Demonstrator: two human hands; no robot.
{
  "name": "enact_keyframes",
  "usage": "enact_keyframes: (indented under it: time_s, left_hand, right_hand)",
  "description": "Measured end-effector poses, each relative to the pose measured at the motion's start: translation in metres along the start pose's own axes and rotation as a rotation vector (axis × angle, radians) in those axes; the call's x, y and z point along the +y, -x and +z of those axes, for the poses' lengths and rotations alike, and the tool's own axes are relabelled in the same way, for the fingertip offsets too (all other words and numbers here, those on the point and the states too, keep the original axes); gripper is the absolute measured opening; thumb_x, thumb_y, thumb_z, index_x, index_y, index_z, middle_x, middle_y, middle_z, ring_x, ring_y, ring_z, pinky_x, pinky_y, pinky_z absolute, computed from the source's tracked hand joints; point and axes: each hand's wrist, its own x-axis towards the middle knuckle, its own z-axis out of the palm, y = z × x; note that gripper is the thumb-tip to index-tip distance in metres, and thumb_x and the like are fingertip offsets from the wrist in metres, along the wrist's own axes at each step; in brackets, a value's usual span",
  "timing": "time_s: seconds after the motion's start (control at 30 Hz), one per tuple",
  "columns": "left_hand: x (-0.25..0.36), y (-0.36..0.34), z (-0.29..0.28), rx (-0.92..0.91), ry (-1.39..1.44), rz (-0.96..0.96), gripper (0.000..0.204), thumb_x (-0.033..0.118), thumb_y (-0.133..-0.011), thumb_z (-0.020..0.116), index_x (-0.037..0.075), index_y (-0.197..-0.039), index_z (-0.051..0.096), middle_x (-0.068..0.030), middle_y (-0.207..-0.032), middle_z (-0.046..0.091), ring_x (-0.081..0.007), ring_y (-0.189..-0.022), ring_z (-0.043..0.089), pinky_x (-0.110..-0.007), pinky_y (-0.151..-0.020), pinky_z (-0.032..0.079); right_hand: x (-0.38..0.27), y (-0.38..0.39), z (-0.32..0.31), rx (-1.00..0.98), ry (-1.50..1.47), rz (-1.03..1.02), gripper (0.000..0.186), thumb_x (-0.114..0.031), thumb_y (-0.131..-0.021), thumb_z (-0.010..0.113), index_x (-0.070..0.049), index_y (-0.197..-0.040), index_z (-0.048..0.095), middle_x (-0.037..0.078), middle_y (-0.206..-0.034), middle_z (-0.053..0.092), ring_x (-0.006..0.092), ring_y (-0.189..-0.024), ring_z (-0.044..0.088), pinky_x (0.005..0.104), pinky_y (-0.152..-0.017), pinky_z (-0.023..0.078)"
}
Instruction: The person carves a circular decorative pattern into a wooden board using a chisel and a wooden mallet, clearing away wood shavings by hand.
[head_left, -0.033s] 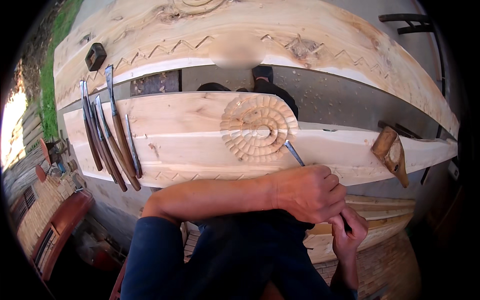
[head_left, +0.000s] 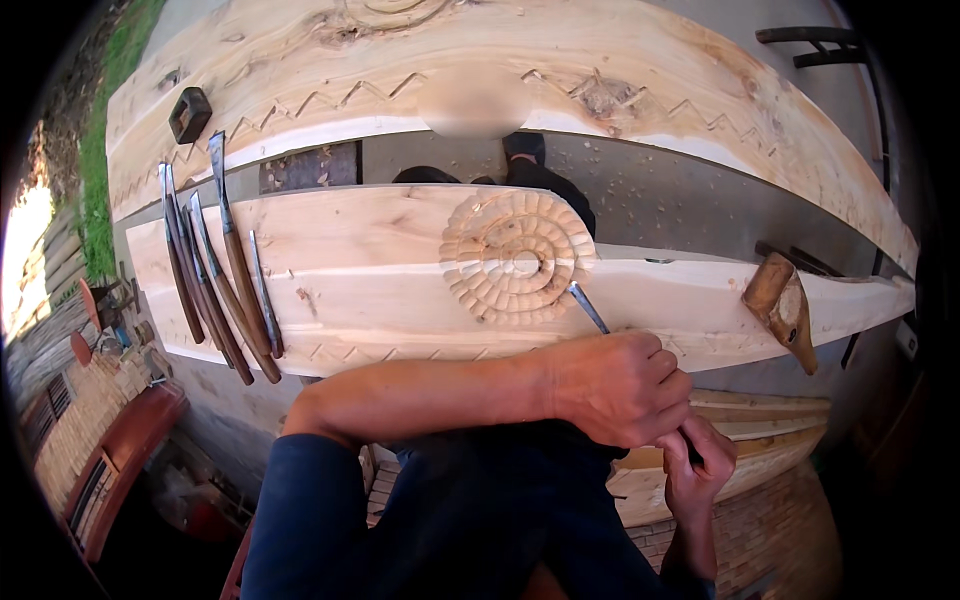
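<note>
My left hand [head_left: 625, 390] is closed around a chisel whose steel blade [head_left: 590, 306] slants up to the lower right edge of a carved spiral rosette [head_left: 515, 255] on the pale wooden plank [head_left: 370, 290]. Just below it, my right hand [head_left: 700, 465] grips the same chisel's handle, which is mostly hidden by both hands. Several chisels and gouges [head_left: 235, 280] with wooden handles lie side by side on the plank's left part. A wooden mallet [head_left: 780, 310] lies on its right part.
A second long plank [head_left: 700, 90] with carved zigzags lies beyond, bearing a dark metal block [head_left: 190, 115]. A dark shoe and trouser leg [head_left: 545, 175] show between the planks. More boards [head_left: 760, 435] are at lower right; a reddish bench [head_left: 130, 450] stands at lower left.
</note>
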Motion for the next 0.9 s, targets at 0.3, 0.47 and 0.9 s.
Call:
enact_keyframes:
  time_s: [0.3, 0.47, 0.9]
  left_hand:
    - [0.004, 0.001, -0.01, -0.05, -0.03, -0.006, 0.03, 0.035, -0.081, 0.073, 0.01, -0.073, 0.058, -0.0007, -0.075, 0.048, -0.0159, -0.067, 0.053, -0.031, -0.057, 0.04]
    - [0.001, 0.001, -0.015, -0.074, -0.06, -0.084, 0.025, 0.031, -0.081, 0.071, 0.01, -0.074, 0.059, -0.0008, -0.075, 0.049, -0.0165, -0.067, 0.052, -0.031, -0.058, 0.04]
    - [-0.017, -0.012, -0.016, 0.018, 0.092, -0.319, 0.032, 0.038, -0.09, 0.075, 0.007, -0.088, 0.066, -0.0018, -0.084, 0.052, -0.019, -0.076, 0.056, -0.034, -0.064, 0.045]
  right_hand:
    - [0.005, 0.002, 0.002, -0.026, 0.072, -0.035, 0.024, -0.008, -0.09, 0.087, 0.007, -0.107, 0.078, 0.01, -0.072, 0.067, 0.0192, -0.061, 0.064, 0.0304, -0.057, 0.047]
    - [0.003, -0.017, 0.005, -0.043, 0.088, -0.094, 0.028, -0.009, -0.087, 0.091, 0.006, -0.107, 0.078, 0.01, -0.072, 0.068, 0.019, -0.06, 0.063, 0.0302, -0.056, 0.047]
    - [-0.01, -0.076, -0.036, -0.146, 0.149, -0.063, 0.033, 0.004, -0.082, 0.084, 0.005, -0.114, 0.079, 0.015, -0.091, 0.078, 0.0194, -0.066, 0.072, 0.0314, -0.061, 0.055]
